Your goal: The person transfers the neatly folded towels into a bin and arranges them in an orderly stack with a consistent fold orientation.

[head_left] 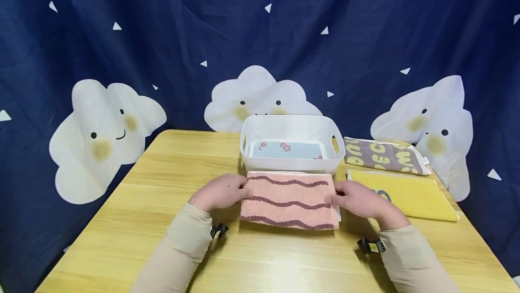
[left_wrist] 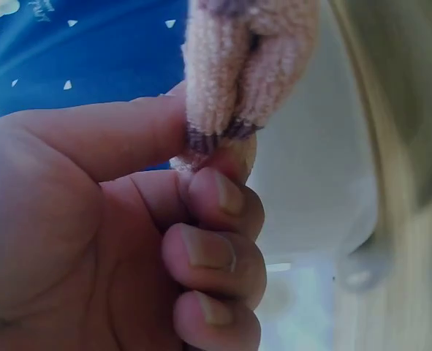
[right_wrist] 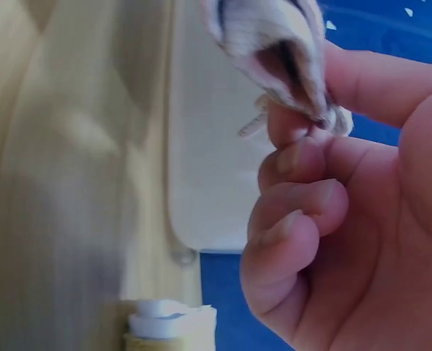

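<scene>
A folded pink towel point(head_left: 289, 200) with wavy dark purple stripes is held up between both hands in front of the white basket point(head_left: 292, 164). My left hand point(head_left: 222, 191) pinches its left edge between thumb and fingers; the left wrist view shows the folded terry layers point(left_wrist: 237, 73) in that grip. On the other side, my right hand point(head_left: 359, 197) pinches the right edge, and folded layers point(right_wrist: 281, 58) show between thumb and index finger in the right wrist view. Inside the basket lies a light blue cloth point(head_left: 272, 150) with pink flowers.
To the right of the basket lies a folded grey-purple towel point(head_left: 383, 156) with yellow letters. A folded yellow towel point(head_left: 410, 196) with a blue mark lies nearer, beside my right hand. Everything is on a wooden table point(head_left: 162, 180), with a dark blue cloud-print curtain point(head_left: 183, 22) behind it.
</scene>
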A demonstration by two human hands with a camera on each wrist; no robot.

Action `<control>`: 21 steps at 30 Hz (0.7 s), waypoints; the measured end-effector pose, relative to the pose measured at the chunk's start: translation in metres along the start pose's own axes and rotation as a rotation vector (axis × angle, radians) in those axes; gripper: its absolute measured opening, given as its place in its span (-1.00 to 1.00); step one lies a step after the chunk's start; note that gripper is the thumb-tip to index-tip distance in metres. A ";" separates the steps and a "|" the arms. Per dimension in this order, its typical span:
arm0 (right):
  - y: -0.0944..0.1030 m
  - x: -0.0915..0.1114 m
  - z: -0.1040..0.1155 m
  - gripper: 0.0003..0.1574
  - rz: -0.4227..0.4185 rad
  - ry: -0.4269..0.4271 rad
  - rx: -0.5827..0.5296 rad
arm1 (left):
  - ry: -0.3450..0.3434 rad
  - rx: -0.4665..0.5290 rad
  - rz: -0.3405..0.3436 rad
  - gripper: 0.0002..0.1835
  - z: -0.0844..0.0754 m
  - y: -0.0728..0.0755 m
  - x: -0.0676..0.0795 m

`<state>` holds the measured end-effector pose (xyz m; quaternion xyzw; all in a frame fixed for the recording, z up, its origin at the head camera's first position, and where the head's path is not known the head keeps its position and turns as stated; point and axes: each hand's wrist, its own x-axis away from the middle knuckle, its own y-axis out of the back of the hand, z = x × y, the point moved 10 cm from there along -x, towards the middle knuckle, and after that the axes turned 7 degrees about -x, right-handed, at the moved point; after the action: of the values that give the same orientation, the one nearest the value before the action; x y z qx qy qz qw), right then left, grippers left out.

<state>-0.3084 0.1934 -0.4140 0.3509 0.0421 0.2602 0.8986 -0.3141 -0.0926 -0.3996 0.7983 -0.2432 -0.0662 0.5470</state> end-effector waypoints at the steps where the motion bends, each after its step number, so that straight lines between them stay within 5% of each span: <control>1: 0.003 0.001 0.002 -0.72 -0.018 0.000 -0.005 | 0.002 0.016 -0.009 -0.78 0.000 0.003 0.001; 14: 0.038 0.017 0.035 -0.72 -0.267 0.056 -0.050 | -0.056 0.114 -0.124 -0.77 -0.007 0.038 0.015; 21: 0.045 0.019 0.034 -0.67 -0.319 0.035 -0.028 | -0.056 0.118 -0.183 -0.76 -0.013 0.048 0.017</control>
<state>-0.3032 0.2096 -0.3567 0.3224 0.1091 0.1208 0.9325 -0.3093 -0.1035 -0.3484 0.8457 -0.1879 -0.1241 0.4838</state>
